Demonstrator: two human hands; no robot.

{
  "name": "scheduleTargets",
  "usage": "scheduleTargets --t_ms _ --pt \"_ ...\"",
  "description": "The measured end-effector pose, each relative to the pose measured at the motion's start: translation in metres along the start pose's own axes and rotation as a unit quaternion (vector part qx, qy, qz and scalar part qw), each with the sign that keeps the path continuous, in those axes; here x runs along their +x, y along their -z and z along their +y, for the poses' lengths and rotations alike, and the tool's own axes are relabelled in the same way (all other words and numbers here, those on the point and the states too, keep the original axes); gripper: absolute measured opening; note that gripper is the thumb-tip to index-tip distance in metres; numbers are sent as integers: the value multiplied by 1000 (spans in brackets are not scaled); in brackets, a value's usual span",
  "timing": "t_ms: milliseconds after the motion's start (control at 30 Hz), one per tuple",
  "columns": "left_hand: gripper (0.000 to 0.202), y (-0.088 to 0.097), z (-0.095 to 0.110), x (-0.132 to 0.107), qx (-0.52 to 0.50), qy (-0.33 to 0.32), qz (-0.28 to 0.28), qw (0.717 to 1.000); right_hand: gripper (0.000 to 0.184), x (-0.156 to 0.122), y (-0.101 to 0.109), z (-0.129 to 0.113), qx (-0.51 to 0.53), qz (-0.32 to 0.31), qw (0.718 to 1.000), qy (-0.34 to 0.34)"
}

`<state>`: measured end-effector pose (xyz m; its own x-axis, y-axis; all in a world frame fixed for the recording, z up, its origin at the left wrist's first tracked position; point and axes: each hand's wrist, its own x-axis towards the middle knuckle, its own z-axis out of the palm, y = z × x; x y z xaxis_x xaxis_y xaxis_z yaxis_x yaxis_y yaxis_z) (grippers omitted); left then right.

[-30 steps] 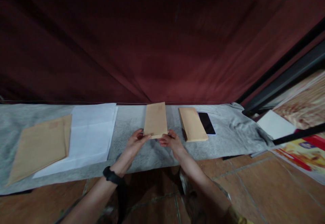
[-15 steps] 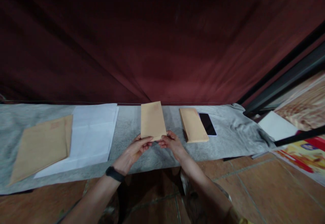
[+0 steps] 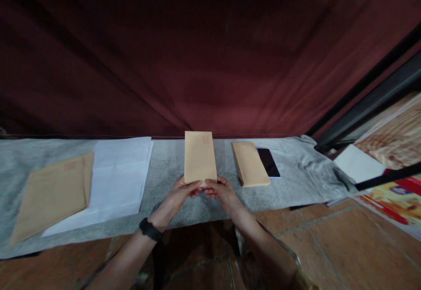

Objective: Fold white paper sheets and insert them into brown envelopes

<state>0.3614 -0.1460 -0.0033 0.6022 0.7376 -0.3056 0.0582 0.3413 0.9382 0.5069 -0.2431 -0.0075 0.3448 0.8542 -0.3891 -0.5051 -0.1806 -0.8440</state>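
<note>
A tan paper envelope (image 3: 199,156) with faint red print at its upper right is held up over the grey cloth. My left hand (image 3: 181,192) pinches its near edge from the left, thumb on top and fingers beneath. On the right side of that same edge, my right hand (image 3: 221,190) grips it in the same way. Just right of my hands lies a stack of similar envelopes (image 3: 251,164), partly overlapping a dark-screened phone (image 3: 270,163). A dark band (image 3: 150,229) circles my left wrist.
Larger brown envelopes (image 3: 54,189) lie over white paper sheets (image 3: 120,171) at the left. Grey cloth (image 3: 305,171) covers the long surface, with a dark red curtain (image 3: 210,62) behind. Dark metal bars (image 3: 368,95) and a printed board (image 3: 394,198) stand at the right.
The held envelope has turned a little straighter, and its red print shows more clearly. Both hands have moved closer together along its near edge.
</note>
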Motion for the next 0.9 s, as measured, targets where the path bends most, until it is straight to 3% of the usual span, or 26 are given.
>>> scheduleTargets --t_ms 167,333,600,900 --pt "40 8 0 0 28 8 6 1000 38 1 1 0 -9 24 1000 5" --pt "49 13 2 -3 -5 50 -23 998 23 -1 3 -4 -24 30 999 -7" --pt "56 12 4 0 -88 84 -40 992 23 -4 11 -9 -32 -2 999 -14" --pt "46 14 4 2 31 58 -11 998 14 -2 18 -16 -51 26 998 -28"
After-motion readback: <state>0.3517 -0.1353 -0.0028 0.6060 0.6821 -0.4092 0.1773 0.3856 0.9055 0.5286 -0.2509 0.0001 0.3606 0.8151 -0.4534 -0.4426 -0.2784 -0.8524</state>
